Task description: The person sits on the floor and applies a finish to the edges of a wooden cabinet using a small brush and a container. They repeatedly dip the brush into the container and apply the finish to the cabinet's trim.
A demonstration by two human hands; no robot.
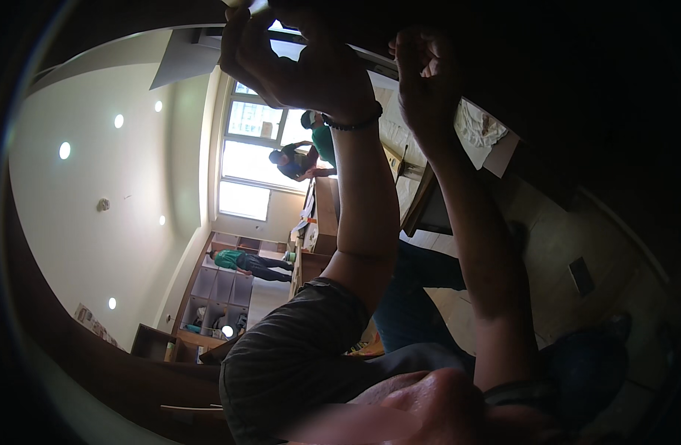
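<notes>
My left hand [288, 70] is raised at the top of the view, fingers curled, with a small pale piece at its fingertips, too cropped to name. My right hand [422, 78] is raised to its right, fingers bent against the shadowed edge of a dark wooden surface [548, 59]; what they hold, if anything, is hidden. A dark beaded band circles my left wrist. A narrow light strip runs behind both hands, and a pale angled panel [184, 55] is left of my left hand.
Two people [296, 156] work by a window [244, 185] at a long cabinet [322, 211]. Another person [251, 263] in a green top stands before open shelving [207, 289]. Crumpled pale sheeting [481, 130] lies beyond my right arm; my legs show above the tiled floor [540, 289].
</notes>
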